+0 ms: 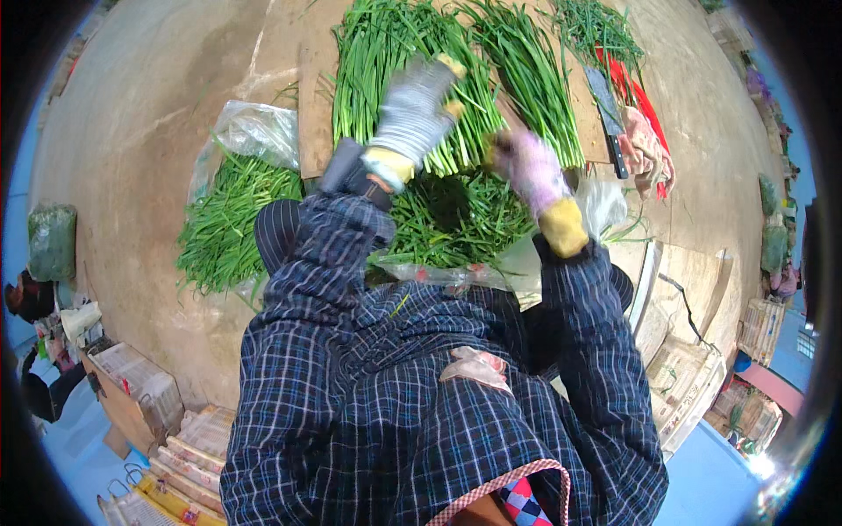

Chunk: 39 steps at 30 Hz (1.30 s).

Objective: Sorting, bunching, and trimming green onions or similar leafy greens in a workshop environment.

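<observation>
My left hand (418,112), in a striped grey and yellow glove, is blurred over a wide bunch of long green leafy stalks (362,72); its grip cannot be made out. My right hand (526,161), in a pink and yellow glove, is near the pale ends of the stalks, its fingers curled and blurred. A second bunch of green stalks (533,79) lies to the right on a wooden board (317,112). Below my hands, cut greens (454,223) fill a plastic-lined container in front of my lap.
More greens (230,223) lie in a clear plastic bag at left. On the right are a cleaver (608,112) with a black handle, a red strip (641,105), a pink cloth (644,154) and loose green scraps (598,29). Plastic crates (684,381) stand lower right, with others lower left.
</observation>
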### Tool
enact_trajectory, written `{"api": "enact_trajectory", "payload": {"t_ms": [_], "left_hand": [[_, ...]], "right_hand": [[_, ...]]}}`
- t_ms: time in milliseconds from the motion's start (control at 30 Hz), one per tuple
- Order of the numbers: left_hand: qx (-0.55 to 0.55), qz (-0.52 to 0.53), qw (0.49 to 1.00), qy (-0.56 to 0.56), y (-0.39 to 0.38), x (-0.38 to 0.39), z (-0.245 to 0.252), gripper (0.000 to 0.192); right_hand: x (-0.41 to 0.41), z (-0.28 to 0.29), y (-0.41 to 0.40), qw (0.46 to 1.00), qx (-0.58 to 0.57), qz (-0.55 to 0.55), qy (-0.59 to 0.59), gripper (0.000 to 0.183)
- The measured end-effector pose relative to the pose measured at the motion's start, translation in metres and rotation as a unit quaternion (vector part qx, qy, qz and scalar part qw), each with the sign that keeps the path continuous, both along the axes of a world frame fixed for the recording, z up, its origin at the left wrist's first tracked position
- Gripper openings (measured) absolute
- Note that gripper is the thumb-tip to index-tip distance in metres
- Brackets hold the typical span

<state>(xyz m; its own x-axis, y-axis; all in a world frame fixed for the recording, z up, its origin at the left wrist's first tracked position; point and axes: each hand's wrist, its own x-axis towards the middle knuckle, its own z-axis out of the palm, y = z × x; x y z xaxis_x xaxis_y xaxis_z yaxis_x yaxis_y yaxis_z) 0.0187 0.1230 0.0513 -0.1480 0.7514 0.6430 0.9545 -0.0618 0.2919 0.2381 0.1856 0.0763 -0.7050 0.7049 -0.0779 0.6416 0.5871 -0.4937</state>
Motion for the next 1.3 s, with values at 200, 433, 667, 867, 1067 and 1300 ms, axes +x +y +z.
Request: {"api": "enact_trajectory", "payload": {"t_ms": [200, 433, 667, 867, 1067, 1300], "left_hand": [[-0.210, 0.262, 0.908, -0.249, -0.068, -0.086, 0.010, 0.086], [-0.331, 0.241, 0.866, -0.287, -0.072, -0.073, -0.020, 0.108], [-0.345, 0.206, 0.831, -0.384, -0.069, -0.095, -0.045, 0.091], [-0.263, 0.213, 0.827, -0.450, -0.073, -0.085, -0.040, 0.080], [-0.288, 0.183, 0.860, -0.380, -0.076, -0.074, -0.027, 0.088], [-0.273, 0.227, 0.850, -0.390, -0.067, -0.076, -0.044, 0.086]], "right_hand": [[-0.085, 0.001, 0.055, 0.968, 0.189, -0.022, -0.162, 0.027], [-0.045, 0.024, 0.019, 0.994, 0.057, -0.091, -0.026, 0.036], [-0.038, 0.006, -0.053, 0.979, 0.202, -0.001, 0.015, 0.034], [-0.139, 0.017, -0.068, 0.996, 0.044, -0.058, -0.059, 0.055], [-0.166, -0.030, -0.041, 0.996, -0.028, -0.089, 0.008, 0.045], [-0.116, -0.034, -0.037, 0.843, -0.410, -0.158, 0.311, 0.016]]}}
